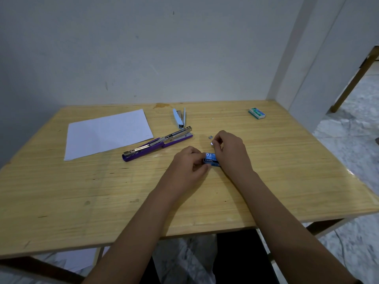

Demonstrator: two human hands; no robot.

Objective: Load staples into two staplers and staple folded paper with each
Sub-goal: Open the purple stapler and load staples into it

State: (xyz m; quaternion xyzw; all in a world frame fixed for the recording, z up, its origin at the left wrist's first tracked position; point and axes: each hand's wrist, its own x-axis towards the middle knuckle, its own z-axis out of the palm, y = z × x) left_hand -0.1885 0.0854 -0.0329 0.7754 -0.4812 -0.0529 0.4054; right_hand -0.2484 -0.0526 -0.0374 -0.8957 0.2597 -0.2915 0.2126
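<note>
A small blue staple box (211, 160) sits at the table's middle, pinched at its left end by my left hand (189, 163). My right hand (229, 149) covers the box's right end, and its fingertips pinch a small pale piece, perhaps the box flap or staples; I cannot tell which. A purple stapler (156, 143) lies swung fully open just left of my hands, metal magazine up. Behind it lies a smaller white stapler (179, 118), also open. A white paper sheet (108, 133) lies flat at the left. A few loose staples (210, 137) rest near my right fingers.
A green staple box (257, 113) lies at the table's far right corner. The wooden table (82, 191) backs onto a white wall. A tiny staple bit (212, 119) lies beyond the hands. A wooden frame leg (352, 83) stands on the floor at right.
</note>
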